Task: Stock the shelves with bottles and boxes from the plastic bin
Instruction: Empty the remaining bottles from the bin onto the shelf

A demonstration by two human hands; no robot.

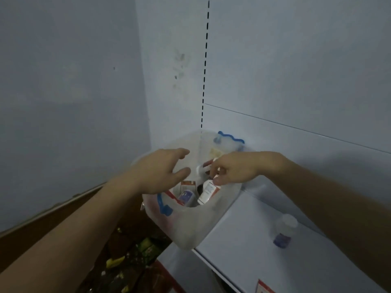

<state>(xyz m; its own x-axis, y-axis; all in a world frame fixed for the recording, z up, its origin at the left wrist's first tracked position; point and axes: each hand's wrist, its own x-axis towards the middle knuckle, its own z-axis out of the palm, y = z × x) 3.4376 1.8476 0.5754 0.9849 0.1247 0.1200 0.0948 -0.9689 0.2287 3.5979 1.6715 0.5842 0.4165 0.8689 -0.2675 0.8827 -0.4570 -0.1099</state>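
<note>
A translucent plastic bin point(190, 225) with blue clip handles stands on the left end of a white shelf point(243, 256), partly overhanging its edge. Inside lie several small bottles and red-and-white boxes. My right hand point(234, 169) reaches into the bin, its fingers closed around a white bottle with a red label point(208, 190). Over the bin's left rim hovers my left hand point(160, 172), fingers spread and holding nothing. One clear bottle with a purple label point(284, 230) stands upright on the shelf to the right of the bin.
A white back panel with a slotted upright point(205, 60) rises behind the shelf. A grey wall closes the left side. Below left are a brown board point(63, 210) and dark clutter on the floor. A red-and-white box point(264, 287) shows at the bottom edge.
</note>
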